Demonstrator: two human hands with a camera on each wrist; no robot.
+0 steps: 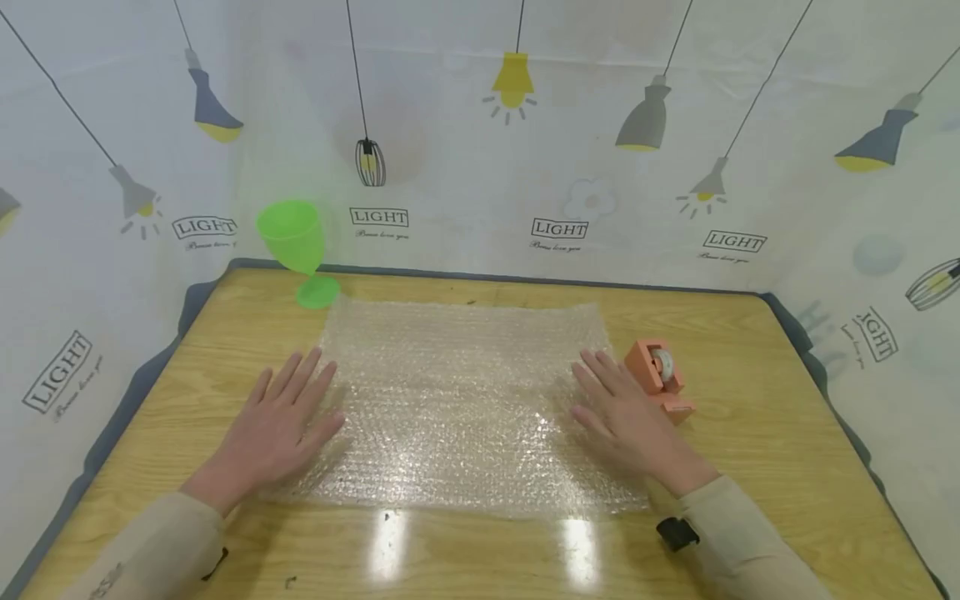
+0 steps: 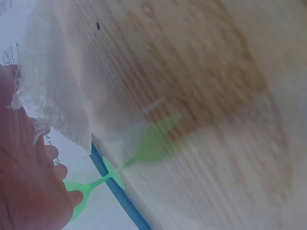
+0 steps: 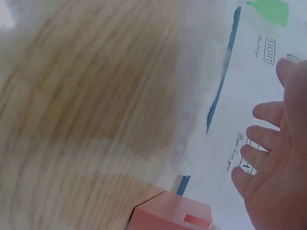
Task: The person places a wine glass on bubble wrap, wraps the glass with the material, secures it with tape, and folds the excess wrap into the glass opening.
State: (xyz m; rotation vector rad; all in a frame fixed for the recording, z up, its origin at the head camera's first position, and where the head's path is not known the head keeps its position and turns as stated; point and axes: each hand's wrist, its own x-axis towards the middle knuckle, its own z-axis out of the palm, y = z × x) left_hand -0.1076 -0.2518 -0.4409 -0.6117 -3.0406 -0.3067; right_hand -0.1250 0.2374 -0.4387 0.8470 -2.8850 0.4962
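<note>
A sheet of clear bubble wrap (image 1: 457, 400) lies spread out on the wooden table. Over its left edge is my left hand (image 1: 273, 429), palm down with fingers straight and spread. My right hand (image 1: 626, 408) is held the same way over the right edge, its fingers pointing forward and inward. Just beyond the right hand sits a coral-coloured tape dispenser (image 1: 651, 367) with a roll of tape in it. At the far left a green plastic goblet (image 1: 292, 237) stands upright by the sheet's back corner. Neither hand grips anything.
The wooden table (image 1: 765, 467) is backed by a white cloth wall (image 1: 465, 167) printed with hanging lamps. A dark blue edging (image 1: 525, 278) runs along the table's back and sides. Bright reflections show on the table's front part.
</note>
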